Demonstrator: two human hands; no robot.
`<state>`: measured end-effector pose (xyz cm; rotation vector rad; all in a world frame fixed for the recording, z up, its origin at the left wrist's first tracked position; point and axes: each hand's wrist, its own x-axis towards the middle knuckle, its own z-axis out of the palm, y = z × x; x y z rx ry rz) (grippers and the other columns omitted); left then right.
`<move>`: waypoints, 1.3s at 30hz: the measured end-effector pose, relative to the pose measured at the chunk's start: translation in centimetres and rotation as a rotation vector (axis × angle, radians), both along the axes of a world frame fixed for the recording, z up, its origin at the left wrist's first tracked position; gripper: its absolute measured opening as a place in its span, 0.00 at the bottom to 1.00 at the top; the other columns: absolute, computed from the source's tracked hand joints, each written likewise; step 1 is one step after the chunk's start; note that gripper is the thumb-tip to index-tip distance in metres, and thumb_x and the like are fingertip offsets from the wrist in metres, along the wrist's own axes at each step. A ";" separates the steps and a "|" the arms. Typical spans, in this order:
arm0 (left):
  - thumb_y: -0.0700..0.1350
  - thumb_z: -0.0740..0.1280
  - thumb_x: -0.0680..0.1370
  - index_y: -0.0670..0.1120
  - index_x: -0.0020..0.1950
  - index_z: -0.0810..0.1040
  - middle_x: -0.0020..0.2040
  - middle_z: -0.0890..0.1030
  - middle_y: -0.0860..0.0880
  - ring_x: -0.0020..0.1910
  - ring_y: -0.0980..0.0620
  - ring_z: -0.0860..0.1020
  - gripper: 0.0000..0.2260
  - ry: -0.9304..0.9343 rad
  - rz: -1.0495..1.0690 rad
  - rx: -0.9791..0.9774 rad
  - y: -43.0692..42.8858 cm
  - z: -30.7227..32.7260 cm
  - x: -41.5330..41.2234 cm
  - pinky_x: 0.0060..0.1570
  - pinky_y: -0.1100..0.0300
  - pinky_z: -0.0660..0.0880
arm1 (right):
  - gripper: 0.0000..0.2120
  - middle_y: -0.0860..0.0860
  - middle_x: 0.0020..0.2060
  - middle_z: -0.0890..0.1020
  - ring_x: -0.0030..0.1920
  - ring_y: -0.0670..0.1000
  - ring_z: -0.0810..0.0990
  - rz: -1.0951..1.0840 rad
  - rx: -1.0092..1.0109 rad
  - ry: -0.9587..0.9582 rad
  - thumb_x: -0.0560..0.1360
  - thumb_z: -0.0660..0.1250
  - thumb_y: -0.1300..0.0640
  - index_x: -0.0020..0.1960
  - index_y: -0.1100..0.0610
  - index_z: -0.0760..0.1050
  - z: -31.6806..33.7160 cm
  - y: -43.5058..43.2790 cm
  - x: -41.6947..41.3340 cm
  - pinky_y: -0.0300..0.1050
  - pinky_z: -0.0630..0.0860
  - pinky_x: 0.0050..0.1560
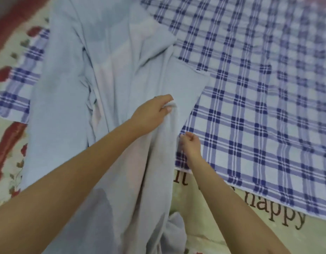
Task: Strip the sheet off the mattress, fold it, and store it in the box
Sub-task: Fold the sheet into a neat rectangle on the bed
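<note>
Pale-blue sheet [67,88] in left fingers [164,98], right fingers [188,136] pinched on its edge beside bare checked cloth [250,107].

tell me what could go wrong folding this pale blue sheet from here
1. The pale blue fabric sheet lies creased and bunched in the left hand, so the fold may come out uneven.
2. The right hand seems to pinch its edge just over the blue-and-white checked cloth; it might catch that too.
</note>
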<state>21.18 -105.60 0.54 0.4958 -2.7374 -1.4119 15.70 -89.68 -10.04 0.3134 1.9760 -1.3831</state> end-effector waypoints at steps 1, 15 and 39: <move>0.41 0.60 0.80 0.46 0.48 0.71 0.42 0.74 0.53 0.46 0.49 0.73 0.02 -0.042 0.005 -0.005 -0.6 -1.8 -1.1 0.45 0.57 0.66 | 0.07 0.49 0.32 0.67 0.31 0.48 0.66 -0.008 -0.002 0.038 0.75 0.62 0.62 0.43 0.55 0.65 -0.1 -0.6 -1.2 0.38 0.68 0.35; 0.46 0.58 0.81 0.50 0.45 0.65 0.47 0.77 0.47 0.47 0.44 0.77 0.06 -0.297 -0.030 -0.361 -2.3 -17.0 -6.1 0.40 0.56 0.67 | 0.12 0.53 0.53 0.80 0.43 0.50 0.77 -0.210 -0.143 0.086 0.79 0.63 0.57 0.59 0.62 0.73 -4.2 -8.9 -20.7 0.44 0.77 0.49; 0.39 0.64 0.76 0.45 0.47 0.81 0.44 0.79 0.55 0.46 0.58 0.77 0.06 0.346 0.296 0.060 4.3 6.7 8.6 0.47 0.63 0.72 | 0.08 0.47 0.43 0.74 0.45 0.39 0.73 0.288 -0.327 0.640 0.79 0.62 0.59 0.47 0.55 0.80 16.6 -2.0 5.9 0.29 0.69 0.48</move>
